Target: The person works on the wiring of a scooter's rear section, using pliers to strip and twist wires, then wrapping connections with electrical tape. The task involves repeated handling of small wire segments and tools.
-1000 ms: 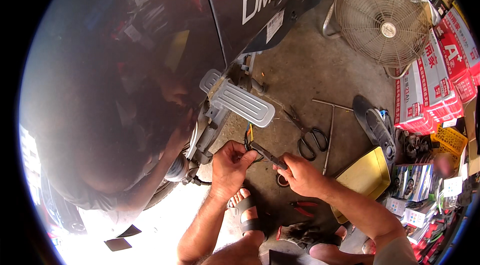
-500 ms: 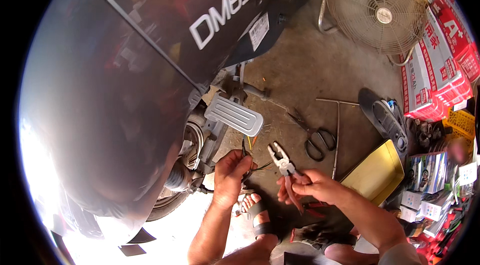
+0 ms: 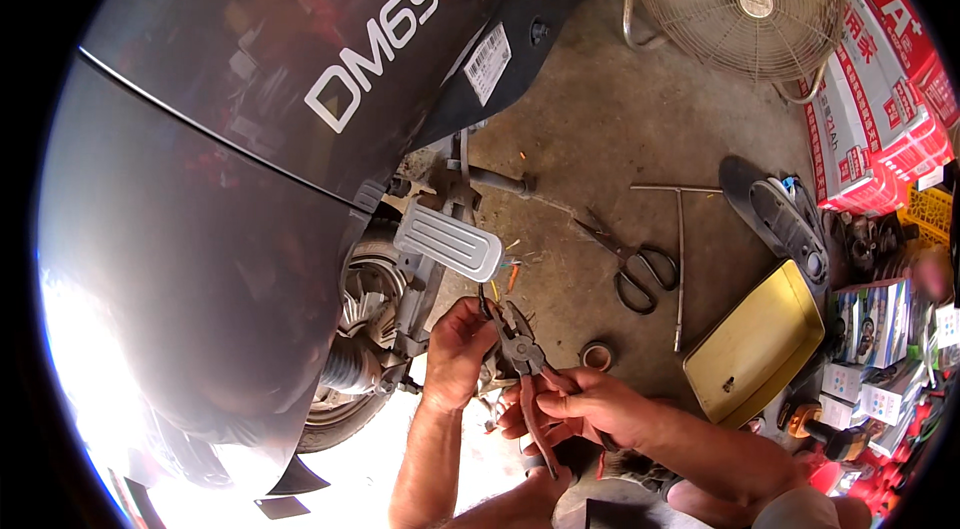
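My left hand (image 3: 455,354) is closed in a pinch around a dark cable (image 3: 484,301) just below a grey ribbed foot pedal (image 3: 450,239). In my right hand (image 3: 605,407) is a pair of combination pliers (image 3: 527,354) with worn reddish handles. The handles are spread, and the jaws point up beside my left fingertips. I cannot make out whether the jaws touch the cable. The pedal belongs to a vehicle with a dark glossy body panel (image 3: 210,209); its wheel (image 3: 375,279) shows beneath.
Scissors (image 3: 632,264) and a T-handle wrench (image 3: 681,269) lie on the floor at right. Near them are a tape roll (image 3: 597,357), a yellow tray (image 3: 755,349) and a grey plastic part (image 3: 775,214). Behind stand a fan (image 3: 740,9) and red-white boxes (image 3: 870,129).
The pliers in my right hand have moved left, up against my left fingertips. My left hand still pinches the cable. The view has shifted, and a tape roll now shows.
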A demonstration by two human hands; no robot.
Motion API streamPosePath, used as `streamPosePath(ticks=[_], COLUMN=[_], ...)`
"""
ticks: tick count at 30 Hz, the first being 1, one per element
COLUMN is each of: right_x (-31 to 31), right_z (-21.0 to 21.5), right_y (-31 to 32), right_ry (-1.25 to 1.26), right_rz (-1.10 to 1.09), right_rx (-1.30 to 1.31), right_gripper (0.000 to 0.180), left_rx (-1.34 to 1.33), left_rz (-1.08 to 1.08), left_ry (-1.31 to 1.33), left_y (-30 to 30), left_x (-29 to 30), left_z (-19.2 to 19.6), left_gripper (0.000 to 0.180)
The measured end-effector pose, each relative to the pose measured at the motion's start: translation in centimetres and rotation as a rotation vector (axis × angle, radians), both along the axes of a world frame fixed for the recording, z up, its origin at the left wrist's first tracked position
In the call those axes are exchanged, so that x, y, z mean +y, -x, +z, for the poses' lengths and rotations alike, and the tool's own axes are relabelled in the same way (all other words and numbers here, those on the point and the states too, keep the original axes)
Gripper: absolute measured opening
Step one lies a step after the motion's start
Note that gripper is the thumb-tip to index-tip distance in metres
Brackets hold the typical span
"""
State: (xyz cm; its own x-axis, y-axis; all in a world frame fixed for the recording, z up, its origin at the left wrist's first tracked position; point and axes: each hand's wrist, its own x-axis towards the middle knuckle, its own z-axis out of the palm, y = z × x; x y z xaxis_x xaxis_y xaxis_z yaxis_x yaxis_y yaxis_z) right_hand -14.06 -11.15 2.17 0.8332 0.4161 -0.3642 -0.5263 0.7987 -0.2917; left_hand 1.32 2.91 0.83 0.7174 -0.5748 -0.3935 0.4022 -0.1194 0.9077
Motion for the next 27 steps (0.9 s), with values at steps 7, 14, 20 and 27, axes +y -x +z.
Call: streamPosePath(ticks=[7, 14, 20, 27], right_x=[2.0, 5.1, 7.5, 4.5], right_z=[0.7, 1.2, 0.4, 1.1], right_y=[-0.4, -0.8, -1.0, -0.2], right_ry=[-0.058, -0.166, -0.350, -0.053], right_rz=[-0.075, -0.204, -0.325, -0.171], right_rx=[0.065, 0.118, 0.086, 0.011], right_gripper=[0.037, 0.031, 0.027, 0.039], left_rx=[-0.015, -0.010, -0.072, -0.062], left_rz=[-0.027, -0.024, -0.037, -0.026], left_ry=[0.035, 0.031, 0.001, 0.008], left_y=[-0.2, -0.1, -0.2, -0.1], left_x=[0.1, 0.1, 0.3, 0.7], left_z=[-0.1, 0.1, -0.3, -0.2], left_gripper=[0.015, 0.013, 0.014, 0.012])
